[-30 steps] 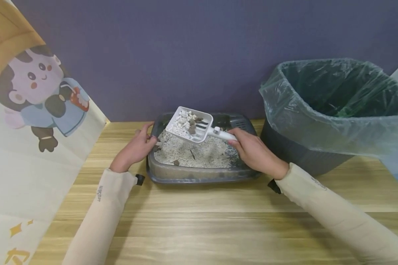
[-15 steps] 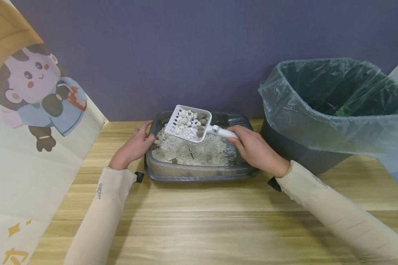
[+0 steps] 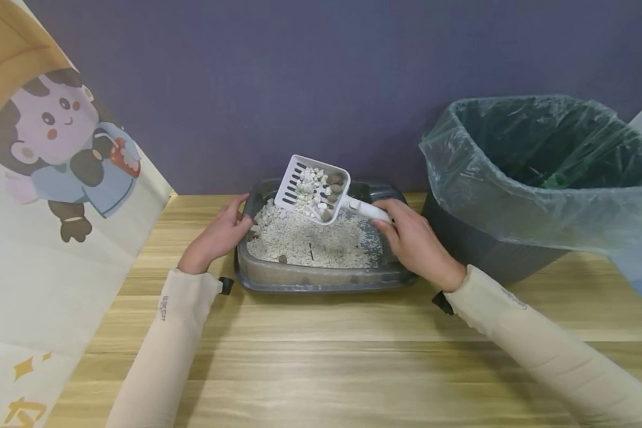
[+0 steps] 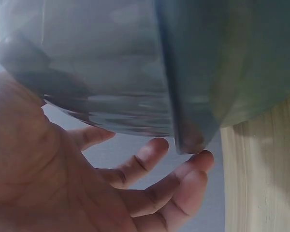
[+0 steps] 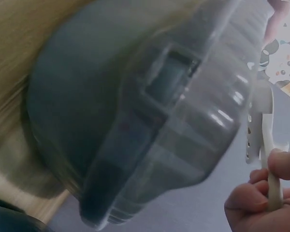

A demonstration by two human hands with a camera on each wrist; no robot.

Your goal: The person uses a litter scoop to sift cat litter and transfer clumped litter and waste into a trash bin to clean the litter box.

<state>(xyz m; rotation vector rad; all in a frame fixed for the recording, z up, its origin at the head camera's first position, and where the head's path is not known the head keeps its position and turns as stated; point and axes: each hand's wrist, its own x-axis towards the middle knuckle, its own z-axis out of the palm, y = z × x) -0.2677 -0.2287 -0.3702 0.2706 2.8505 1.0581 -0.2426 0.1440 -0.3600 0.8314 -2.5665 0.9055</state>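
My right hand point(image 3: 419, 246) grips the handle of a white slotted litter scoop point(image 3: 359, 207), held above a grey litter box point(image 3: 321, 280). In the scoop lie white litter grains point(image 3: 309, 181) and several brown clumps point(image 3: 336, 189). Pale litter point(image 3: 329, 244) covers much of the box's floor, with a small brown lump point(image 3: 282, 259) near the front. At the left side my left hand point(image 3: 216, 238) holds the box, its thumb over the rim. The left wrist view shows its fingers point(image 4: 152, 152) curving along the outer wall. From the right wrist, the scoop point(image 5: 268, 128) appears edge-on.
A dark grey bin point(image 3: 487, 249) lined with a translucent green bag point(image 3: 476, 190) stands just right of the box. The wooden table point(image 3: 321, 356) extends in front. Behind rises a blue-grey wall point(image 3: 299, 89); a cartoon-printed panel point(image 3: 59, 279) borders the left.
The scoop has risen slightly and shifted toward the back; its contents have moved toward the handle end, baring slots at the far edge. The left hand stays at the box's rim.
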